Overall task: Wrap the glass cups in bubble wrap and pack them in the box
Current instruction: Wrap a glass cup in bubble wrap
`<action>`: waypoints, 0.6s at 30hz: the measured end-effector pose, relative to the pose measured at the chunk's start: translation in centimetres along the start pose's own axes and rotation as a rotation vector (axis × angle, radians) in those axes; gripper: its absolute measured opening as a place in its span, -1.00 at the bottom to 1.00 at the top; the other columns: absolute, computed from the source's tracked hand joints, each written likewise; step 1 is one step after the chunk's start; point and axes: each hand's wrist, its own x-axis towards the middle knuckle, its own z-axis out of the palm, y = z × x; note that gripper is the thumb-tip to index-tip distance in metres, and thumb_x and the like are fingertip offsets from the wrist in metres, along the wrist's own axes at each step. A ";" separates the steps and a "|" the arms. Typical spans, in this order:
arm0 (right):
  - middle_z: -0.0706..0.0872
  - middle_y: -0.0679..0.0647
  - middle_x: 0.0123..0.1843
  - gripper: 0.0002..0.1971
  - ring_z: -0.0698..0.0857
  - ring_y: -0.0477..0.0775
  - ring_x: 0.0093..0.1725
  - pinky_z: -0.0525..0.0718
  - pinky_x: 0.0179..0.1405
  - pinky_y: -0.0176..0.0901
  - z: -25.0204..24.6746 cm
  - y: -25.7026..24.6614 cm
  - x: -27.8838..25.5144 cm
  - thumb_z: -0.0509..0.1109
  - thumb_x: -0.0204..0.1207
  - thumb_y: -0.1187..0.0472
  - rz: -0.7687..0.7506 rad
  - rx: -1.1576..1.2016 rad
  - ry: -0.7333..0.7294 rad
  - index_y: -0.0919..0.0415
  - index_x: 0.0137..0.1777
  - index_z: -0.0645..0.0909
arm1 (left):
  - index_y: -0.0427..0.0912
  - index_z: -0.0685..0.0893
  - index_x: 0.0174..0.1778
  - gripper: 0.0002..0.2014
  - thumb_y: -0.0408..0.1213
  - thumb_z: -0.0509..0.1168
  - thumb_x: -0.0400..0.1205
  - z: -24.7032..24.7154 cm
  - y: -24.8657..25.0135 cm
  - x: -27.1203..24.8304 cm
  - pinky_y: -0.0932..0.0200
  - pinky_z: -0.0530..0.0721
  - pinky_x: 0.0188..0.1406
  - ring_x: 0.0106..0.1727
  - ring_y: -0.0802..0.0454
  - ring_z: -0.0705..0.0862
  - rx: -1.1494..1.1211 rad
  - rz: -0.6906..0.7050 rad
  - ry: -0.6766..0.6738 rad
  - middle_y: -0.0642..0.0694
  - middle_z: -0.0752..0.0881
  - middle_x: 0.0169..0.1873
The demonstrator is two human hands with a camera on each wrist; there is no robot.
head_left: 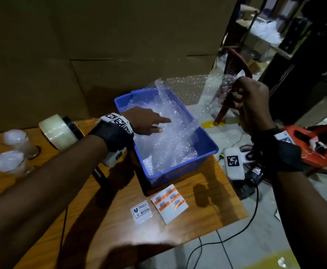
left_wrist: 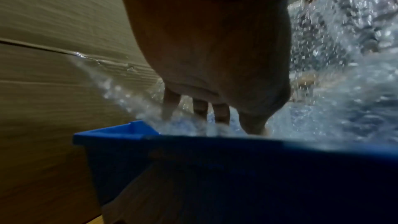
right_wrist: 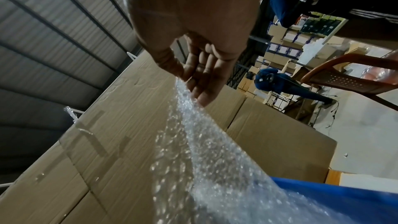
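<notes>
Big cardboard walls stand behind our wood tabletop (head_left: 207,200). Our left hand (head_left: 145,121) lies flat with fingers straight, pressing bubble wrap (head_left: 168,136) into the blue box (head_left: 207,146). Our right hand (head_left: 250,101) pinches the wrap's end, up high. Two cups (head_left: 17,150) wait far left.

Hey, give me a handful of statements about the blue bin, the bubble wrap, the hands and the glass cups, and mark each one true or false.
1. The right hand grips the clear bubble wrap sheet and holds one end up above the blue plastic bin. True.
2. The left hand holds the roll of clear packing tape. False: the tape stands on the wooden table; the left hand reaches into the bin with straight fingers on the bubble wrap.
3. The two glass cups sit inside the bin. False: they stand on the table at its left end.
4. A white FRAGILE sticker lies on the table in front of the bin. True.
</notes>
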 end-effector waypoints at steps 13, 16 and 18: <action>0.45 -0.18 -0.66 -0.61 0.42 -0.25 -0.69 0.31 -0.71 -0.40 -1.5 -4.7 -1.2 0.13 0.73 0.35 -0.161 0.151 0.128 0.12 -0.39 0.37 | 0.15 0.44 0.63 -0.57 -0.16 0.13 0.81 0.6 0.6 0.1 0.05 0.44 0.44 0.55 -0.12 0.49 0.000 -0.152 -0.225 -0.06 0.53 0.56; 0.38 -0.13 -0.59 -0.56 0.36 -0.17 -0.64 0.36 -0.68 -0.37 -1.1 -5.2 -0.9 0.16 0.67 0.37 -0.159 0.193 0.112 0.09 -0.47 0.44 | 0.00 0.58 0.54 -0.61 -0.09 0.21 0.78 -2.1 1.0 -0.6 0.04 0.52 0.34 0.44 -0.14 0.59 -0.156 -0.146 0.011 -0.08 0.64 0.45; 0.44 -0.09 -0.51 -0.69 0.41 -0.12 -0.55 0.44 -0.59 -0.30 -0.4 -5.2 -0.8 0.21 0.63 0.32 -0.173 0.151 0.043 0.11 -0.37 0.47 | -0.06 0.66 0.45 -0.50 0.17 0.28 0.70 -4.4 1.9 -1.6 0.07 0.59 0.32 0.34 -0.04 0.67 -0.442 -0.087 0.144 -0.05 0.71 0.37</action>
